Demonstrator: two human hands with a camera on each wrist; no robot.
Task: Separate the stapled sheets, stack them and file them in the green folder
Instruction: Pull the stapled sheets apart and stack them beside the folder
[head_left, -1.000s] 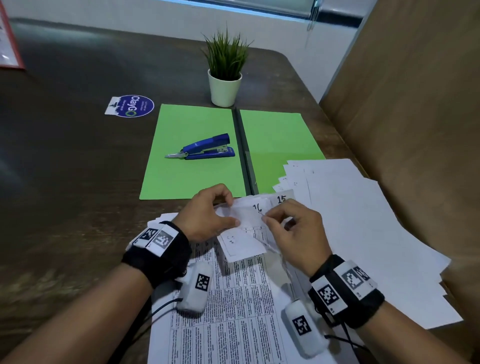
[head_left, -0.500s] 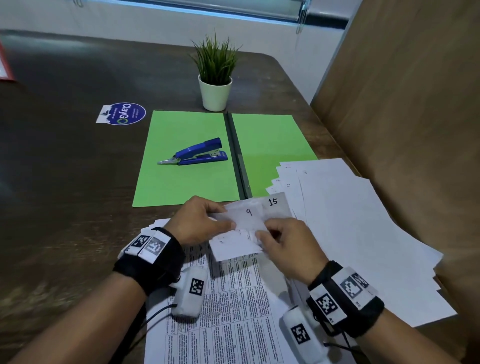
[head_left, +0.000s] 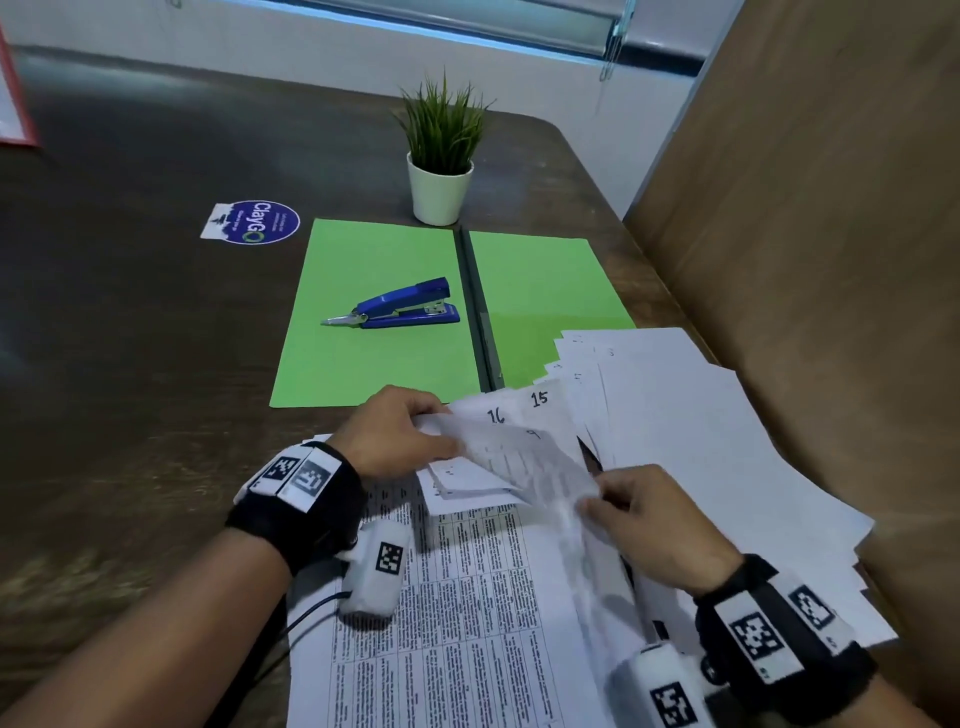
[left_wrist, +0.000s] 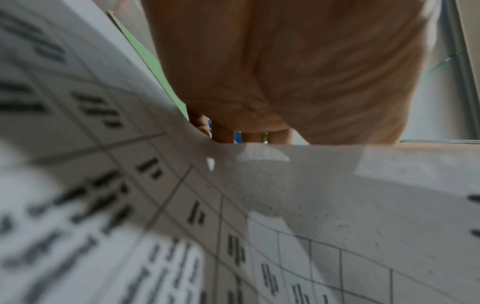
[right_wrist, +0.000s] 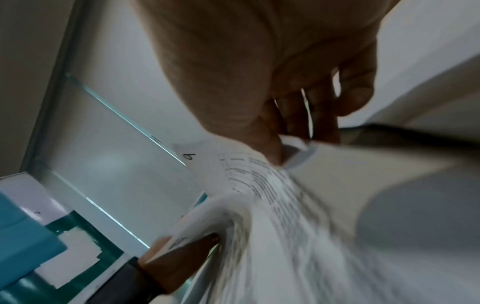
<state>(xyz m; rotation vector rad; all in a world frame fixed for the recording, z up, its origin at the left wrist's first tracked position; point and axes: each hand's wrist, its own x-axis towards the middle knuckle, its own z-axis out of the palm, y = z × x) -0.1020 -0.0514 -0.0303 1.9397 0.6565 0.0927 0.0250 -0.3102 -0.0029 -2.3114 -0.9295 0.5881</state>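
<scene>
A stack of printed sheets (head_left: 467, 613) lies in front of me on the brown table. My left hand (head_left: 400, 431) pinches the stack's top corner, where pages marked 16 and 15 show. My right hand (head_left: 639, 514) pinches one sheet marked 9 (head_left: 530, 457) and holds it lifted and curled, apart from the stack; the same sheet (right_wrist: 241, 174) shows in the right wrist view. The left wrist view shows my palm (left_wrist: 298, 72) over the printed paper (left_wrist: 182, 205). The green folder (head_left: 374, 312) lies open beyond the sheets.
A blue stapler (head_left: 400, 306) rests on the folder's left half. Loose white sheets (head_left: 701, 452) are fanned out at the right, over the folder's lower right corner. A potted plant (head_left: 441, 156) stands behind the folder, a round sticker (head_left: 254, 222) to its left, a brown panel (head_left: 831, 260) at right.
My right hand has pulled the sheet marked 9 down and to the right, lifting it off the stack. The page marked 16 is uncovered again. My left hand still holds the corner.
</scene>
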